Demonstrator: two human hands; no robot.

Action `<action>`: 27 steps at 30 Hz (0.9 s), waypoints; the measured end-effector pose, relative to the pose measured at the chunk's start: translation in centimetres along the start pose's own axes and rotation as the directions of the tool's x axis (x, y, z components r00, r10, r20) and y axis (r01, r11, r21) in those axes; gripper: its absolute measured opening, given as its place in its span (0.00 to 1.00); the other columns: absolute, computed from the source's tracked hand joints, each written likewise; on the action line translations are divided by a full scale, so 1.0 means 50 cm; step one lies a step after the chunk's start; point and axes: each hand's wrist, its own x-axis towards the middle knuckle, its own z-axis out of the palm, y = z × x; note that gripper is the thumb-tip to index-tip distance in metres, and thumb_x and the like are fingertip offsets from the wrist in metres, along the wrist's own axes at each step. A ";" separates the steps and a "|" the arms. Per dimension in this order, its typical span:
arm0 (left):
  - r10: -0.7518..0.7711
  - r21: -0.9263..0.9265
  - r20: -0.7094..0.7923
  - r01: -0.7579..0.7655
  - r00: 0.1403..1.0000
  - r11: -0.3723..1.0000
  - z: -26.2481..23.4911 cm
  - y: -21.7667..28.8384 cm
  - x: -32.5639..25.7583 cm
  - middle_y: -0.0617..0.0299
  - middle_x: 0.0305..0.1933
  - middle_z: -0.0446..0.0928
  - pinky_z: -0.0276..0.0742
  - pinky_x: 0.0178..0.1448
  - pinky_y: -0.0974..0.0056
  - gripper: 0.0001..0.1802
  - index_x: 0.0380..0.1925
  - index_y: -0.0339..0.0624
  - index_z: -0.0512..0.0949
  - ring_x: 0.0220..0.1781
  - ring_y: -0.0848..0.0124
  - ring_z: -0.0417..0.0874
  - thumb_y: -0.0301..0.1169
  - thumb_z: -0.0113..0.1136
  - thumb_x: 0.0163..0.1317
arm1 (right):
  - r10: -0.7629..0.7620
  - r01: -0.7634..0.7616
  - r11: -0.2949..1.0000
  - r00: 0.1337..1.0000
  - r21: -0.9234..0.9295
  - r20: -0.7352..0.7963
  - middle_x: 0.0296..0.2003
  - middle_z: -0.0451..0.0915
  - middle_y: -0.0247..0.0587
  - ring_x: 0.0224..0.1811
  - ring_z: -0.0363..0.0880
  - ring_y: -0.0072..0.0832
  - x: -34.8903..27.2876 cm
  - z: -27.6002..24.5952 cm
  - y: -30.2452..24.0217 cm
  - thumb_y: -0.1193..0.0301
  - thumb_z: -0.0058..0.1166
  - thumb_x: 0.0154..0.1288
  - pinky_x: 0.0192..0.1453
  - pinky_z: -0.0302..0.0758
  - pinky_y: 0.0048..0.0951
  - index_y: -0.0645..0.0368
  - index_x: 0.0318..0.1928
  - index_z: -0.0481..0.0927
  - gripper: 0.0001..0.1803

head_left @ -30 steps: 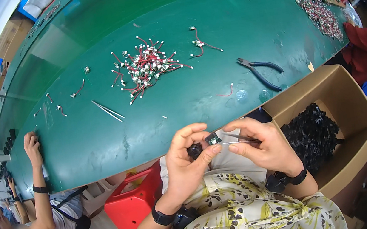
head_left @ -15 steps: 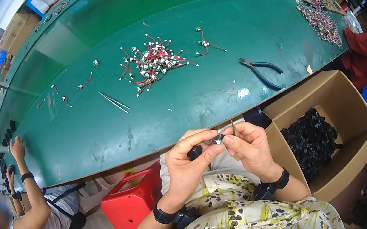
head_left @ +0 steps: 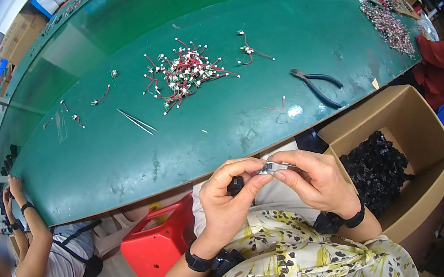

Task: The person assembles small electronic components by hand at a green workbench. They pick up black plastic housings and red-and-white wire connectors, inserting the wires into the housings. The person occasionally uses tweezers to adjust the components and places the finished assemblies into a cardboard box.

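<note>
Over my lap, just off the table's near edge, my left hand (head_left: 221, 197) pinches a small black part with a pale end (head_left: 264, 168) between thumb and fingertips. A second black piece (head_left: 235, 185) is tucked against its curled fingers. My right hand (head_left: 322, 178) is closed on a flat silver metal tool (head_left: 277, 167), which looks like tweezers, its end meeting the small part. Fingers partly cover the contact.
Red wires with white connectors (head_left: 191, 72) lie heaped on the green table (head_left: 221, 130). Tweezers (head_left: 137, 121) and pliers (head_left: 316, 87) rest there too. A carton (head_left: 423, 179) of black parts (head_left: 375, 171) stands right. A red stool (head_left: 155, 248) and a co-worker (head_left: 42, 263) are left.
My right hand has turned; the silver tool, which pointed up, now lies level toward the small part. The co-worker's hands at left have come together.
</note>
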 end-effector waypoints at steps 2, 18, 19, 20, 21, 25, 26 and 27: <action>0.035 0.033 0.009 -0.035 0.999 0.999 -0.003 -0.004 0.006 0.59 0.41 0.83 0.75 0.41 0.73 0.15 0.41 0.38 0.83 0.38 0.77 0.79 0.18 0.70 0.52 | -0.005 0.006 0.999 1.000 -0.051 0.028 0.30 0.83 0.45 0.25 0.83 0.37 0.009 -0.009 -0.012 0.71 0.61 0.63 0.28 0.77 0.31 0.61 0.45 0.82 0.11; 0.103 0.257 -0.038 -0.090 0.994 0.962 -0.010 -0.007 0.033 0.58 0.38 0.84 0.76 0.38 0.71 0.13 0.41 0.37 0.85 0.35 0.75 0.82 0.20 0.71 0.53 | -0.065 0.039 0.981 0.989 -0.189 -0.134 0.27 0.83 0.41 0.23 0.82 0.34 0.022 0.044 0.030 0.72 0.61 0.62 0.25 0.76 0.29 0.59 0.40 0.81 0.07; 0.087 0.265 -0.039 -0.073 0.995 0.961 -0.012 -0.006 0.035 0.58 0.38 0.84 0.76 0.38 0.71 0.13 0.41 0.37 0.85 0.35 0.75 0.81 0.20 0.71 0.53 | -0.066 0.042 0.983 0.989 -0.179 -0.130 0.28 0.83 0.42 0.23 0.82 0.34 0.026 0.043 0.030 0.73 0.61 0.62 0.25 0.76 0.29 0.59 0.41 0.81 0.07; 0.071 0.273 -0.041 -0.057 0.997 0.960 -0.014 -0.005 0.036 0.58 0.38 0.84 0.77 0.39 0.71 0.13 0.41 0.37 0.84 0.35 0.75 0.81 0.20 0.71 0.53 | -0.067 0.045 0.985 0.990 -0.169 -0.127 0.29 0.84 0.42 0.23 0.82 0.33 0.029 0.042 0.030 0.73 0.61 0.62 0.26 0.77 0.28 0.60 0.42 0.81 0.08; 0.086 0.245 -0.050 -0.071 0.995 0.967 -0.012 -0.002 0.037 0.57 0.38 0.84 0.77 0.41 0.71 0.13 0.40 0.37 0.84 0.37 0.74 0.82 0.20 0.71 0.54 | -0.051 0.038 0.993 0.993 -0.110 -0.109 0.30 0.84 0.43 0.24 0.83 0.33 0.034 0.037 0.029 0.73 0.62 0.62 0.26 0.77 0.28 0.60 0.43 0.81 0.09; 0.100 0.147 -0.073 -0.089 0.992 0.985 -0.006 0.007 0.035 0.55 0.41 0.83 0.79 0.48 0.68 0.13 0.40 0.35 0.81 0.43 0.71 0.83 0.17 0.69 0.54 | -0.008 0.010 0.999 0.999 0.041 -0.045 0.32 0.84 0.45 0.26 0.84 0.29 0.046 0.011 0.015 0.74 0.63 0.61 0.28 0.78 0.26 0.63 0.47 0.81 0.14; 0.092 0.126 -0.075 -0.082 0.993 0.989 -0.006 0.007 0.034 0.55 0.43 0.83 0.79 0.50 0.67 0.13 0.40 0.35 0.81 0.45 0.70 0.83 0.17 0.69 0.54 | -0.002 0.004 0.998 0.999 0.058 -0.032 0.33 0.84 0.45 0.27 0.84 0.28 0.047 0.007 0.012 0.74 0.63 0.61 0.28 0.78 0.25 0.64 0.48 0.81 0.15; 0.085 0.103 -0.081 -0.077 0.993 0.992 -0.008 0.008 0.033 0.54 0.43 0.83 0.79 0.51 0.66 0.13 0.40 0.36 0.81 0.46 0.69 0.83 0.16 0.69 0.54 | 0.008 -0.006 0.998 1.000 0.065 -0.023 0.33 0.84 0.45 0.28 0.84 0.28 0.046 0.004 0.008 0.74 0.63 0.61 0.29 0.79 0.25 0.64 0.48 0.81 0.15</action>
